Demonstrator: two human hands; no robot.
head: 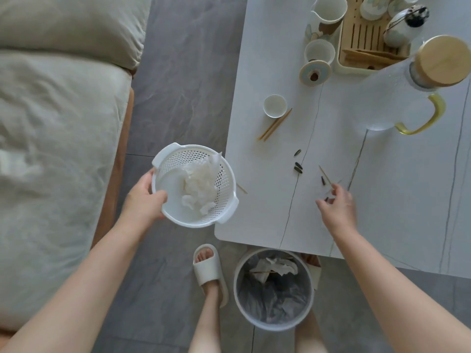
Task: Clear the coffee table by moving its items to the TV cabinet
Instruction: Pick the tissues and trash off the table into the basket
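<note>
My left hand (146, 197) grips the rim of a white perforated basket (224, 184) holding crumpled tissue (197, 186), held just off the left edge of the white coffee table (267, 220). My right hand (337, 203) rests on the table near its front edge, fingertips pinched on small dark scraps and a toothpick. Dark seed husks (297, 164), a thin stick (325, 174), wooden chopsticks (275, 124) and a small white cup (275, 105) lie on the table. A frosted glass pitcher (390, 98) with a wooden lid stands at the right.
A wooden tea tray (362, 42) with a teapot and cups, a tall mug (327, 11) and a lidded cup (318, 57) sit at the table's far end. A bin (274, 291) lined with a grey bag stands below the table edge. A sofa (56, 149) fills the left.
</note>
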